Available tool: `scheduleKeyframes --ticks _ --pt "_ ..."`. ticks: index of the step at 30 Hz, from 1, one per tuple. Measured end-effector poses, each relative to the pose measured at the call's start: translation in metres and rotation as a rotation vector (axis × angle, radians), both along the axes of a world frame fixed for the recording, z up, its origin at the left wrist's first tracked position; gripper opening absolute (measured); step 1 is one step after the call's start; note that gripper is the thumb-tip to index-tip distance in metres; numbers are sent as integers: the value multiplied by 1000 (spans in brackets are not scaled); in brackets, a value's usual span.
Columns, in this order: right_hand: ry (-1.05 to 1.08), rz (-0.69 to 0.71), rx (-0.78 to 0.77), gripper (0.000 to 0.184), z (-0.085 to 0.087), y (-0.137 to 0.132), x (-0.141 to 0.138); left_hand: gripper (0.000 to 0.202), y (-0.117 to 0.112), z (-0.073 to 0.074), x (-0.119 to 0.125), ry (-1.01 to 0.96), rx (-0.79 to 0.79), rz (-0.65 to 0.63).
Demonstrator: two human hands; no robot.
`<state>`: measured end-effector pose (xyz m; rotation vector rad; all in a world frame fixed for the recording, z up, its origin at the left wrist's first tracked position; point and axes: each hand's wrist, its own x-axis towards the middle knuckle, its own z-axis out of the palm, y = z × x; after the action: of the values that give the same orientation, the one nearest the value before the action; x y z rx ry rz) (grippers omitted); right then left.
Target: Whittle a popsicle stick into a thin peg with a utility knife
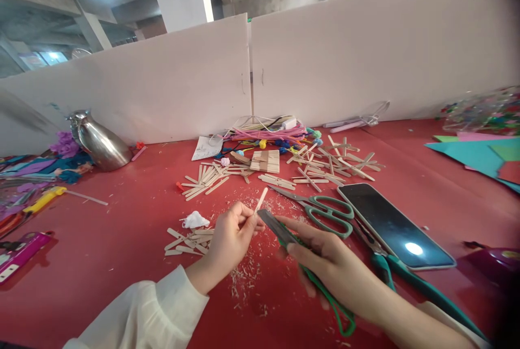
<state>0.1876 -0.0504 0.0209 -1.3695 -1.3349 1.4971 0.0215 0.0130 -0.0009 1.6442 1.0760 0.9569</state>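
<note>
My left hand [234, 235] pinches a wooden craft stick [262, 199] between thumb and fingers, its upper end pointing up and away. My right hand [325, 259] is wrapped round green-handled scissors [280, 230], with the index finger along the metal blades. The blade tip lies right by the stick at my left fingertips; whether it touches I cannot tell. Thin wood shavings [246, 278] are scattered on the red table below both hands. A small pile of craft sticks [189, 241] lies left of my left hand, beside a crumpled white piece [195, 219].
Grey-green scissors [331, 213], pliers [384, 262] and a phone [396, 224] lie at right. Loose sticks [345, 162], a stick bundle [265, 161] and pink pipe cleaners [268, 133] are farther back. A metal jug [99, 143] stands at left before a white partition [182, 83].
</note>
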Motion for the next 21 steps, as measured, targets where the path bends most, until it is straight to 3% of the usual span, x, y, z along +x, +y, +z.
scheduleKeyframes --ticks 3,6,8,14,21 --pt "246 -22 -136 56 3 5 0 26 1 0 1 -45 -17 30" --pt "296 -14 -146 55 1 7 0 27 2 1 2 -68 -57 49" --pt "163 -22 -52 54 -2 5 1 28 3 2 2 -84 -83 55" --pt "-323 -8 469 46 -7 0 5 30 1 4 1 -116 -117 49" --pt "-464 24 577 47 -5 1 6 29 1 2 0 -66 -59 33"
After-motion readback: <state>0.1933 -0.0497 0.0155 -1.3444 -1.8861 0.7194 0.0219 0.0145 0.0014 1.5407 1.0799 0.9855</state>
